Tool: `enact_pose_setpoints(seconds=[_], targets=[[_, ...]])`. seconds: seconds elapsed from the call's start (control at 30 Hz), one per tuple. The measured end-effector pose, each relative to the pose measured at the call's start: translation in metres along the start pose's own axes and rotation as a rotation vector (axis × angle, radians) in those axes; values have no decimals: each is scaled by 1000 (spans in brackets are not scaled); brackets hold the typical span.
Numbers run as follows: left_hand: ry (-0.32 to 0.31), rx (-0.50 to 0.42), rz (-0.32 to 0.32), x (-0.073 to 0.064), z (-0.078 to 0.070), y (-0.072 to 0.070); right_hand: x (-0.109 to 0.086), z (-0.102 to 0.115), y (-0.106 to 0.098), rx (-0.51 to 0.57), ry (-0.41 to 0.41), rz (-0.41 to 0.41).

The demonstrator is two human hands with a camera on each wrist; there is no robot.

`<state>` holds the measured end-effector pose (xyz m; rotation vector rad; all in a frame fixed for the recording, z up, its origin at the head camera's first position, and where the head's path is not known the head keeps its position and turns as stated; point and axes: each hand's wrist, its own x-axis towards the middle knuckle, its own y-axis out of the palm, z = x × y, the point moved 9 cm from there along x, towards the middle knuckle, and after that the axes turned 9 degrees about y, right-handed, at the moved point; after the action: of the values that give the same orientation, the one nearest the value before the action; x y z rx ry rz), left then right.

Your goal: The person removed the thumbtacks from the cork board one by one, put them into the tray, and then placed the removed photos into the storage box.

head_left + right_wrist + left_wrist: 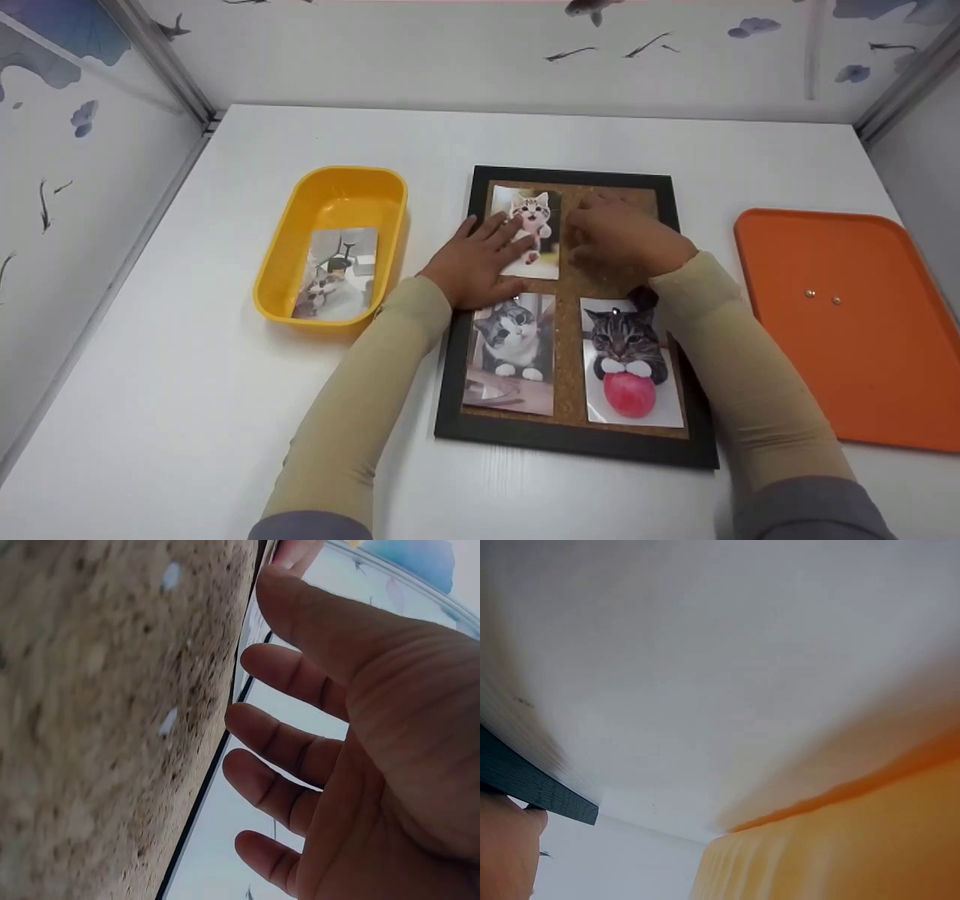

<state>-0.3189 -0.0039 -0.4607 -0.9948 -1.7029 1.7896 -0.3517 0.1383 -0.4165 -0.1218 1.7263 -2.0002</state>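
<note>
A cork board (568, 375) in a black frame lies on the table. My left hand (476, 262) rests with spread fingers over the frame's left edge and the upper-left photo (536, 206) of a kitten. Over the bare upper-right cork is my right hand (622, 236), its fingers loosely bent. The right wrist view shows those fingers relaxed beside the cork, with nothing held. Below are a photo (517, 337) of a grey-and-white cat and a photo (630, 360) of a tabby with a pink ball. Each lower photo has a small shiny pin near its top.
To the left stands a yellow tub (274, 292) holding another cat photo (341, 277). On the right lies an orange tray (862, 375) bearing two small shiny pins (810, 293). Patterned white panels (450, 60) enclose the white table (187, 360) at the back and sides.
</note>
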Motion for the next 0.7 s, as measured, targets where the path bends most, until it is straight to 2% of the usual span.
enact_pose_setpoints(seconds=[0.13, 0.3, 0.7], targets=[[2, -1, 9, 1, 0, 1, 2, 2, 4, -16, 24, 28], [12, -4, -13, 2, 0, 2, 6, 1, 8, -24, 48, 50], [12, -24, -12, 0, 0, 1, 6, 3, 7, -4, 34, 30]])
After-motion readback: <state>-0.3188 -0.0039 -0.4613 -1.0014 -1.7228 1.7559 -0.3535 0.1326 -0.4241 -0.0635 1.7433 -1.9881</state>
